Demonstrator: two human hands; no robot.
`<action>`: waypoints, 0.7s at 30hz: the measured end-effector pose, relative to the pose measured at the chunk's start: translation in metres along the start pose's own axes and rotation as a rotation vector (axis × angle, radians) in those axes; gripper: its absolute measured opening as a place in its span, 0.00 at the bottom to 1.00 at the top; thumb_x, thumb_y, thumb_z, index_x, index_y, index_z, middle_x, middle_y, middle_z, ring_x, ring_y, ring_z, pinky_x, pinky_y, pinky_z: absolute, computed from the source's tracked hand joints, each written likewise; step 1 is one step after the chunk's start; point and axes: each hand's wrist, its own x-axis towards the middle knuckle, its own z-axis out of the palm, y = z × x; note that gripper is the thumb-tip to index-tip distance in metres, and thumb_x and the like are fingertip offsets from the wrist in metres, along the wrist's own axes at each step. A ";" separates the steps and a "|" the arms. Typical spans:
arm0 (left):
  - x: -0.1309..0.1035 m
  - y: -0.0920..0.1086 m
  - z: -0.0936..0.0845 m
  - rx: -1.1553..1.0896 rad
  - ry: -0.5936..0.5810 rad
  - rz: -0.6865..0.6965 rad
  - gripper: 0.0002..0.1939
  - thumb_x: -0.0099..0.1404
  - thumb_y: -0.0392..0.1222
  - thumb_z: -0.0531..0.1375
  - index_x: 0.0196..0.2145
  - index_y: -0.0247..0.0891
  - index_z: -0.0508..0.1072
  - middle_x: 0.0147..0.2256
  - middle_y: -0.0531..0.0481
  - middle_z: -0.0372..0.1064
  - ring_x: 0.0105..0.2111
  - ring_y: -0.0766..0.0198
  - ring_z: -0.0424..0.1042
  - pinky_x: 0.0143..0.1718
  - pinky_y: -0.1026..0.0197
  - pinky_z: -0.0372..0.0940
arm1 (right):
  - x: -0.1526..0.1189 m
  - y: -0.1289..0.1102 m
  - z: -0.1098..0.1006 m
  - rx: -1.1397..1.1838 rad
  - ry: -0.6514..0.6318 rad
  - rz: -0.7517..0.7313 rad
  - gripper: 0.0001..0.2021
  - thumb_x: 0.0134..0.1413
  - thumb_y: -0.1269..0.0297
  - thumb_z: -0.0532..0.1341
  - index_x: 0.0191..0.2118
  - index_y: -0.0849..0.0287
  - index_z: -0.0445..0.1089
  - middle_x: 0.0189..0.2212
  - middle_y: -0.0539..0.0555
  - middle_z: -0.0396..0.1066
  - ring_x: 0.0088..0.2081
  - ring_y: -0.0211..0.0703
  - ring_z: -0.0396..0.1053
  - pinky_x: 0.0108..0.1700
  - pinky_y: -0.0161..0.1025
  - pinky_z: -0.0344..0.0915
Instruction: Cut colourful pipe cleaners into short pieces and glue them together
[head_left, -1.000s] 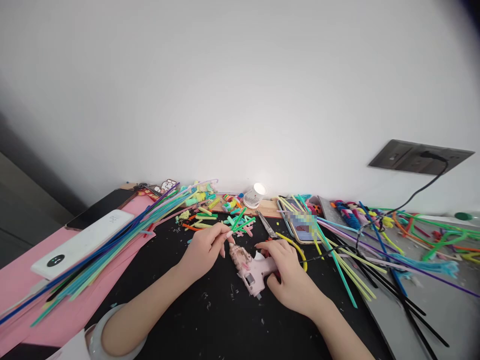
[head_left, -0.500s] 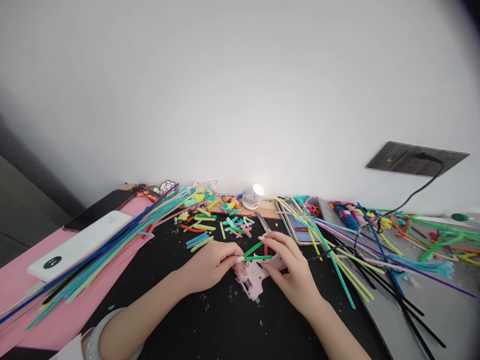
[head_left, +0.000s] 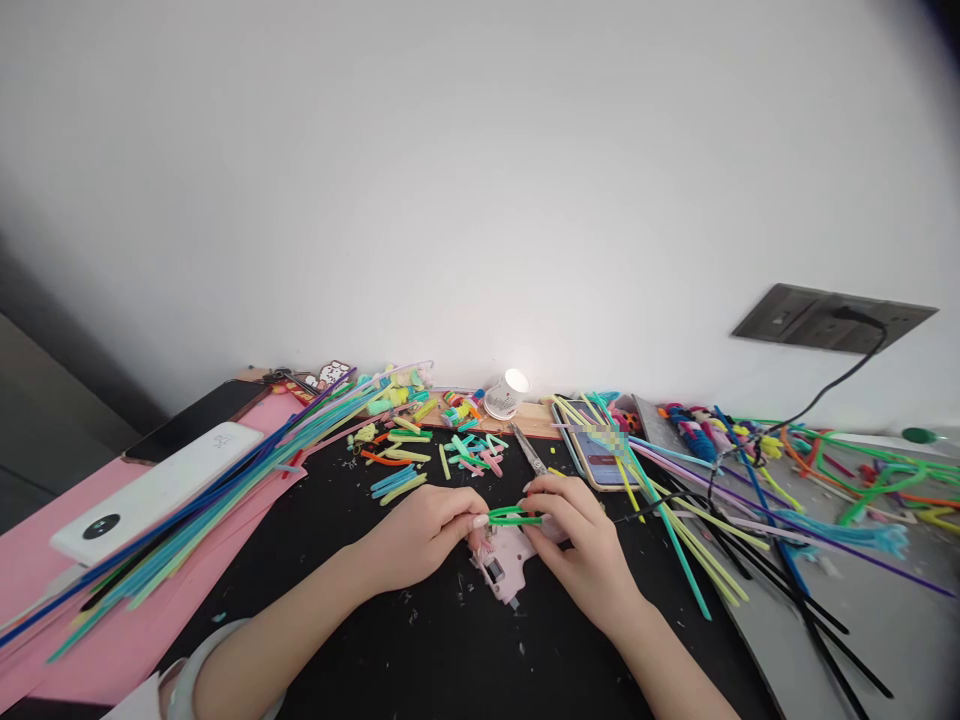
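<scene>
A green pipe cleaner (head_left: 514, 516) is stretched between my two hands, folded into a narrow loop. My left hand (head_left: 431, 530) pinches its left end between thumb and finger. At the other end, the fingers of my right hand (head_left: 574, 535) are closed on it. Just beneath lies a pale pink tool (head_left: 510, 565), perhaps a glue gun, partly covered by my right hand. Scissors (head_left: 529, 450) with metal blades point away behind my right hand, their handles hidden. Short cut pipe cleaner pieces (head_left: 401, 455) in several colours lie on the black mat (head_left: 420, 640).
Long pipe cleaners (head_left: 247, 490) and a white power bank (head_left: 157, 490) lie on the left. Behind the hands stands a paper cup (head_left: 507, 393). To the right are a phone (head_left: 604, 458), more long pipe cleaners (head_left: 690, 540) and a black cable (head_left: 832, 390).
The two green strands, spread in a V before, now lie close together. The fingers of my right hand have come down a little, and more of the scissors shows.
</scene>
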 end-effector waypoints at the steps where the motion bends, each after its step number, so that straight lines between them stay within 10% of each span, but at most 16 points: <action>1: 0.000 0.000 0.000 0.000 0.002 -0.001 0.13 0.68 0.36 0.46 0.30 0.39 0.68 0.28 0.55 0.72 0.29 0.68 0.70 0.34 0.67 0.60 | 0.000 0.000 0.000 0.003 0.005 -0.003 0.08 0.53 0.73 0.56 0.38 0.55 0.67 0.39 0.55 0.66 0.43 0.45 0.65 0.44 0.44 0.64; 21: -0.002 -0.001 0.001 0.140 0.010 0.019 0.10 0.66 0.38 0.48 0.37 0.40 0.68 0.30 0.52 0.71 0.29 0.66 0.68 0.31 0.65 0.59 | 0.001 0.001 0.000 0.062 0.032 0.026 0.06 0.53 0.73 0.57 0.34 0.56 0.68 0.35 0.55 0.68 0.40 0.44 0.67 0.43 0.43 0.66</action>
